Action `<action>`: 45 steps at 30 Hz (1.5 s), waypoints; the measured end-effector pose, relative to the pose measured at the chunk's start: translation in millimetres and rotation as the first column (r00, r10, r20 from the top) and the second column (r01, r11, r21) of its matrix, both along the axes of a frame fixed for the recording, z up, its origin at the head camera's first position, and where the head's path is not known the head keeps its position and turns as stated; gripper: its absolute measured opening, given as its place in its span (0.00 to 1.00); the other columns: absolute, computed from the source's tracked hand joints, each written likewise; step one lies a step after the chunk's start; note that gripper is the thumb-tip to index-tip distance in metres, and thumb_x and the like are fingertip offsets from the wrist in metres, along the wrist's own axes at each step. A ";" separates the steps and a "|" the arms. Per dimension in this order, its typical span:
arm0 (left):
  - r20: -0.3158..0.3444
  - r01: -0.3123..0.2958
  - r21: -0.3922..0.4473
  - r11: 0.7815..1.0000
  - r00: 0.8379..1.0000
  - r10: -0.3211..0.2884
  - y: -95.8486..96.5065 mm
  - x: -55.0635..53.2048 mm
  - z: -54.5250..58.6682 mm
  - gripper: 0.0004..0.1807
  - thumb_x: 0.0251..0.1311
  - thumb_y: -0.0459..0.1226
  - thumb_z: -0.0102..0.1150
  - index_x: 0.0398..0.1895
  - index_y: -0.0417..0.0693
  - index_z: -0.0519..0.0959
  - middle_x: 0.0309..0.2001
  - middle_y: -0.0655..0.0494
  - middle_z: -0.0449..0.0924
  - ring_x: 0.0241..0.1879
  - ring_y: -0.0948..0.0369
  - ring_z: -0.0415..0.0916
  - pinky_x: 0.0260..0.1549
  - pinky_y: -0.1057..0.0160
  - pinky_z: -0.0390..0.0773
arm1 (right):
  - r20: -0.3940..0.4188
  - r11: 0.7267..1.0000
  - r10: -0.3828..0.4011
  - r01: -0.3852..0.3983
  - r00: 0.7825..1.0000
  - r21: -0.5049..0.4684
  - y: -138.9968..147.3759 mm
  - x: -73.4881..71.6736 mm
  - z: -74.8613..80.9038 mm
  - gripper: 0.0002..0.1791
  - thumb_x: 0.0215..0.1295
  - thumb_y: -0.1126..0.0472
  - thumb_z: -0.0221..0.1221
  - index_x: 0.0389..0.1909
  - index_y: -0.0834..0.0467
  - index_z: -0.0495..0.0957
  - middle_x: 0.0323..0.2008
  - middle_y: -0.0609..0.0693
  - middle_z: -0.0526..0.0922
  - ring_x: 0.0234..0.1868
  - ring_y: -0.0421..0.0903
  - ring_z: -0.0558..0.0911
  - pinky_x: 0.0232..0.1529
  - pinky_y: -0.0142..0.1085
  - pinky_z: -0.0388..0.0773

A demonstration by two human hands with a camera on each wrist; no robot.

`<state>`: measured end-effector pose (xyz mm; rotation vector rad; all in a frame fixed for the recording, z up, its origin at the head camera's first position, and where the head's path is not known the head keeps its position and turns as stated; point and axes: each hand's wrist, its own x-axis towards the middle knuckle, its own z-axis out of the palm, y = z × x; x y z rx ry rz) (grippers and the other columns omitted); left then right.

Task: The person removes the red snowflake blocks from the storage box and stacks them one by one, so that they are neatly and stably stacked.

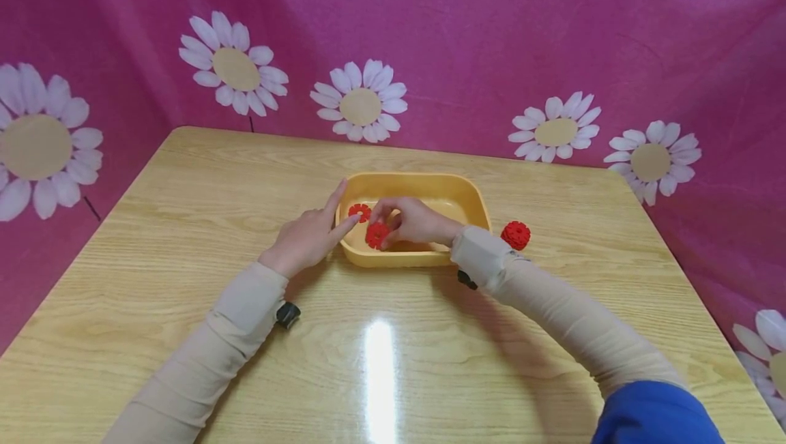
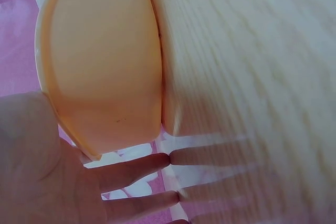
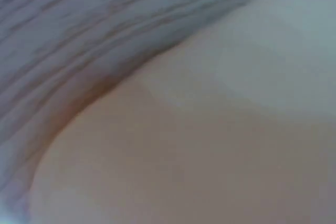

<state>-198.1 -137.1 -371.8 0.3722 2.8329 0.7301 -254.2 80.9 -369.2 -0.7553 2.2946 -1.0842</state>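
A yellow plastic tub [image 1: 408, 260] stands on the table. My left hand [image 1: 305, 236] rests at its left end, the thumb reaching over the rim and the index finger along the outside. Straight fingers [image 2: 134, 171] of that hand extend past the tub wall [image 2: 105, 66] down to the tabletop in the left wrist view. Inside the tub, my right hand [image 1: 417, 221] pinches a red notched snowflake disc [image 1: 376, 235] between thumb and fingers. Another red snowflake disc [image 1: 359, 210] lies close by, near the left thumb tip. In the right wrist view the tub wall [image 3: 210, 145] hides the hand.
A stack of red snowflake discs [image 1: 516, 234] sits on the wooden table [image 1: 215, 171] just right of the tub, beside my right forearm. Behind the table hangs a pink cloth [image 1: 454, 41] printed with white daisies.
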 end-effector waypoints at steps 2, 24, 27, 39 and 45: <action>-0.002 0.001 0.004 1.000 1.000 -0.001 0.8 0.1 0.0 0.44 0.72 0.60 0.40 0.79 0.58 0.32 0.53 0.38 0.78 0.50 0.45 0.78 0.44 0.45 0.81 | 0.003 1.000 -0.015 0.015 1.000 -0.015 9.0 -0.4 5.3 0.18 0.54 0.76 0.67 0.45 0.62 0.78 0.43 0.55 0.77 0.39 0.49 0.78 0.43 0.36 0.81; -0.019 0.007 0.006 1.000 1.000 -0.007 1.2 2.2 0.9 0.44 0.71 0.61 0.38 0.79 0.57 0.33 0.52 0.36 0.78 0.51 0.43 0.78 0.40 0.44 0.80 | 0.019 0.932 -0.331 0.330 0.943 -0.148 153.6 6.5 58.8 0.22 0.58 0.70 0.68 0.54 0.65 0.74 0.47 0.54 0.77 0.37 0.42 0.83 0.36 0.33 0.80; -0.017 0.003 0.007 1.000 1.000 -0.003 1.1 1.9 0.8 0.44 0.71 0.61 0.38 0.79 0.57 0.32 0.53 0.36 0.78 0.52 0.43 0.77 0.43 0.43 0.80 | 0.001 0.915 -0.383 0.380 0.924 -0.136 176.1 8.0 57.1 0.22 0.59 0.69 0.67 0.54 0.66 0.74 0.47 0.52 0.78 0.38 0.42 0.82 0.39 0.34 0.81; -0.003 0.002 0.006 1.000 1.000 -0.002 1.9 2.4 2.8 0.44 0.72 0.60 0.39 0.79 0.58 0.32 0.57 0.35 0.76 0.54 0.42 0.76 0.45 0.41 0.78 | 0.001 0.905 -0.425 0.425 0.905 0.024 232.2 16.6 21.0 0.25 0.61 0.67 0.66 0.58 0.68 0.71 0.52 0.64 0.74 0.44 0.48 0.79 0.43 0.32 0.81; -0.006 0.003 -0.003 1.000 1.000 -0.003 2.5 2.8 3.8 0.44 0.72 0.59 0.39 0.79 0.57 0.32 0.53 0.36 0.78 0.51 0.43 0.77 0.45 0.42 0.79 | 0.010 0.897 -0.441 0.440 0.898 0.031 232.9 17.7 15.0 0.26 0.61 0.67 0.66 0.58 0.68 0.71 0.53 0.65 0.73 0.42 0.46 0.79 0.42 0.29 0.80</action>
